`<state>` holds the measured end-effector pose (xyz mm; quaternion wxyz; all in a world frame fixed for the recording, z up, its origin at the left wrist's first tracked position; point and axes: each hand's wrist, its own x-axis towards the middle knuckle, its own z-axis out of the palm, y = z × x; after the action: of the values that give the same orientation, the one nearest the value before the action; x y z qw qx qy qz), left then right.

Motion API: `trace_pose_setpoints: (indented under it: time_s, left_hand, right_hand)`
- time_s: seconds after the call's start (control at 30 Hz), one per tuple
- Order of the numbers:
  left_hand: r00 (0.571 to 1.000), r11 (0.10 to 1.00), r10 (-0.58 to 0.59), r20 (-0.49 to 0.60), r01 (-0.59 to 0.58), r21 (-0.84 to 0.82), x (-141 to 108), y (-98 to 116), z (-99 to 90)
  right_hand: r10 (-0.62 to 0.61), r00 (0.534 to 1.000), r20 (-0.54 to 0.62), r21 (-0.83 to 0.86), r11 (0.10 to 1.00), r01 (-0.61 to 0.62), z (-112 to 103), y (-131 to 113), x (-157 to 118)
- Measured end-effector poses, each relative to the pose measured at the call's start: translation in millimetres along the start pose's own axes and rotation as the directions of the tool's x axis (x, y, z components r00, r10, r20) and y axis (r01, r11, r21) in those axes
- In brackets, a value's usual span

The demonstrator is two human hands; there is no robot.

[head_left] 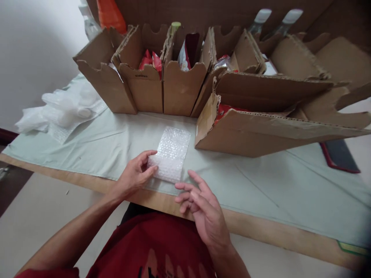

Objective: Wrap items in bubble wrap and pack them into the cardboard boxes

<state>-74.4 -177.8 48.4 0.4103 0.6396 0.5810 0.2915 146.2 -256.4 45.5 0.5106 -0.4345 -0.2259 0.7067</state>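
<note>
A strip of clear bubble wrap (174,144) lies on the cloth in front of me, its near end folded over into a thicker flap. At the left side of that fold, my left hand (140,170) grips the bubble wrap between thumb and fingers. My right hand (203,208) is just off the near right corner of the wrap, palm turned partly up and fingers spread, holding nothing. Whether anything lies inside the fold cannot be made out.
Cardboard bins (146,90) with red packets stand along the back. A wide cardboard box (255,135) sits at the right. More bubble wrap (66,108) is heaped at the left. White-capped bottles (291,17) and an orange object (111,17) rise behind the bins.
</note>
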Motion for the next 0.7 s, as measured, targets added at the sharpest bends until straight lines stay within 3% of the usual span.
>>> trace_pose_setpoints:
  time_s: [0.07, 0.1, 0.13, 0.2, 0.27, 0.3, 0.37, 0.47, 0.53, 0.63, 0.7]
  left_hand:
    - [1.0, 0.999, -0.012, 0.022, 0.011, 0.034, 9.6, 1.5, 2.1]
    - [0.999, 0.998, -0.009, 0.032, 0.007, 0.062, 12.4, 2.4, 2.0]
    - [0.999, 0.996, -0.009, 0.043, 0.005, 0.091, 14.1, 3.4, 1.7]
    - [0.998, 0.992, -0.008, 0.061, 0.0, 0.13, 15.5, 4.7, 1.7]
    - [0.998, 0.987, -0.009, 0.066, -0.002, 0.161, 15.9, 4.3, 3.1]
    - [0.998, 0.984, -0.011, 0.068, -0.001, 0.179, 15.9, 3.3, 4.2]
    - [0.998, 0.975, 0.003, 0.064, -0.017, 0.223, 15.5, 0.0, 6.3]
    - [0.989, 0.94, 0.149, -0.014, -0.138, 0.312, 11.2, -6.7, 6.2]
    - [0.946, 0.887, 0.323, -0.04, -0.288, 0.36, 5.9, -10.9, 3.0]
    - [0.86, 0.792, 0.506, 0.071, -0.495, 0.356, -1.9, -15.6, -3.7]
    - [0.829, 0.764, 0.547, 0.115, -0.551, 0.336, -4.7, -17.5, -6.6]
  right_hand:
    - [-0.166, 0.985, -0.051, -0.278, 0.95, 0.145, -4.0, -2.3, -3.4]
    - [-0.265, 0.964, -0.033, -0.435, 0.872, 0.225, -5.3, -3.5, -3.8]
    - [-0.363, 0.931, 0.028, -0.58, 0.753, 0.311, -5.9, -4.6, -2.8]
    - [-0.507, 0.829, 0.236, -0.763, 0.431, 0.481, -4.5, -6.4, 3.9]
    - [-0.522, 0.728, 0.444, -0.805, 0.124, 0.58, -0.9, -6.8, 15.8]
    - [-0.491, 0.705, 0.512, -0.805, 0.011, 0.593, 1.0, -6.2, 22.8]
    - [-0.405, 0.704, 0.584, -0.8, -0.139, 0.583, 3.8, -3.8, 36.2]
    - [-0.314, 0.719, 0.62, -0.785, -0.244, 0.57, 4.3, 0.6, 50.1]
    - [-0.308, 0.716, 0.627, -0.779, -0.266, 0.567, 3.5, 1.6, 54.0]
    - [-0.337, 0.706, 0.623, -0.782, -0.253, 0.569, 4.0, -0.9, 53.8]
    - [-0.356, 0.708, 0.61, -0.791, -0.221, 0.571, 5.6, -3.8, 51.4]
